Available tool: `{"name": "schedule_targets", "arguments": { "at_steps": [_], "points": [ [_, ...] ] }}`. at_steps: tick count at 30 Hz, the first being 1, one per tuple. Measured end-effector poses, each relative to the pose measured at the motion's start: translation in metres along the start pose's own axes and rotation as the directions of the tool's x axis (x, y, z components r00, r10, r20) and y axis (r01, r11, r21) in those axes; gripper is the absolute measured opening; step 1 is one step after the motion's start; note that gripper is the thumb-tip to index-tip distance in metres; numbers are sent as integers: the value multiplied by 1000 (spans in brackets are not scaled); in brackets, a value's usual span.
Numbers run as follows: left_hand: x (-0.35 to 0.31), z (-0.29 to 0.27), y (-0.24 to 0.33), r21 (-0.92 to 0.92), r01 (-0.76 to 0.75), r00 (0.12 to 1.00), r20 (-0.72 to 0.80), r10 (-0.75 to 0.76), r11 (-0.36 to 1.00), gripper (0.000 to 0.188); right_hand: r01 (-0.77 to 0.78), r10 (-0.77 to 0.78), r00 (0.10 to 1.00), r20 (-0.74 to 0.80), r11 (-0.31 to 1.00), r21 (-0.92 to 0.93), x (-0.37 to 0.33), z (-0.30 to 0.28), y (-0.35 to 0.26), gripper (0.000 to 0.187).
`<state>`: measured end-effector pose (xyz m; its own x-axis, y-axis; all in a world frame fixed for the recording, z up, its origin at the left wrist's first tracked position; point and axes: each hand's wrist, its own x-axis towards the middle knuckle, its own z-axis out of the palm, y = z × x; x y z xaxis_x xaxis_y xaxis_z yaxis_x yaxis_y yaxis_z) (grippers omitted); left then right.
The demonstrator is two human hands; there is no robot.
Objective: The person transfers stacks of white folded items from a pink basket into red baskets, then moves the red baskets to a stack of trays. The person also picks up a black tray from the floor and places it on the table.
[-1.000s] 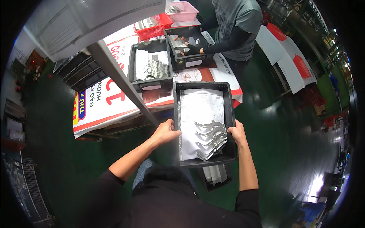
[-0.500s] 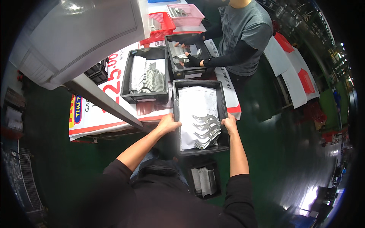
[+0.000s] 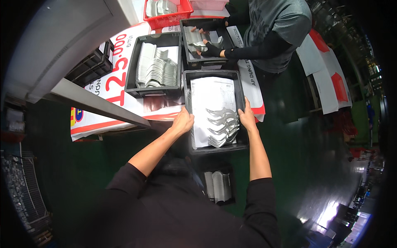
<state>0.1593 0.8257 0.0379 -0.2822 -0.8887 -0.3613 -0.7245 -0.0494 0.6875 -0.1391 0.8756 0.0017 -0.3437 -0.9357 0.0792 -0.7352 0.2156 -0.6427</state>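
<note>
The near crate (image 3: 211, 74) is between the left hand (image 3: 182, 120), at its left wall, and the right hand (image 3: 247, 116), at its right. Inside: a sheet (image 3: 211, 93), with parts (image 3: 223, 128) toward the near right corner. On the worktop (image 3: 93, 125): left crate (image 3: 159, 91) containing pieces (image 3: 157, 68); far crate (image 3: 206, 65) behind the near crate; basket (image 3: 169, 18) behind the left crate. A co-worker (image 3: 279, 37) stands right, co-worker's hands (image 3: 211, 50) inside the far crate.
</note>
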Motion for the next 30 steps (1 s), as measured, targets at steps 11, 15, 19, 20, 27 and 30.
{"name": "schedule_targets", "arguments": {
  "at_steps": [11,15,19,20,27,30],
  "points": [
    [-4,10,8,132,71,994,-86,-60,989,58,-224,305,946,110,859,-461,-1,-14,-50,66],
    [-5,10,7,125,46,995,-99,-33,991,51,-246,304,951,58,856,-455,-1,-11,-48,59],
    [-5,7,6,91,-4,995,-96,13,996,50,-244,294,955,38,853,-462,-1,-10,-48,57],
    [-5,6,5,88,-12,995,-95,20,996,50,-239,284,958,31,856,-458,-1,-10,-48,56],
    [-5,9,3,96,-20,993,-115,31,995,50,-209,242,970,9,858,-469,-3,-5,-43,48],
    [-4,9,2,99,-25,993,-110,36,995,50,-205,235,972,3,854,-477,-1,-4,-42,46]
  ]
}}
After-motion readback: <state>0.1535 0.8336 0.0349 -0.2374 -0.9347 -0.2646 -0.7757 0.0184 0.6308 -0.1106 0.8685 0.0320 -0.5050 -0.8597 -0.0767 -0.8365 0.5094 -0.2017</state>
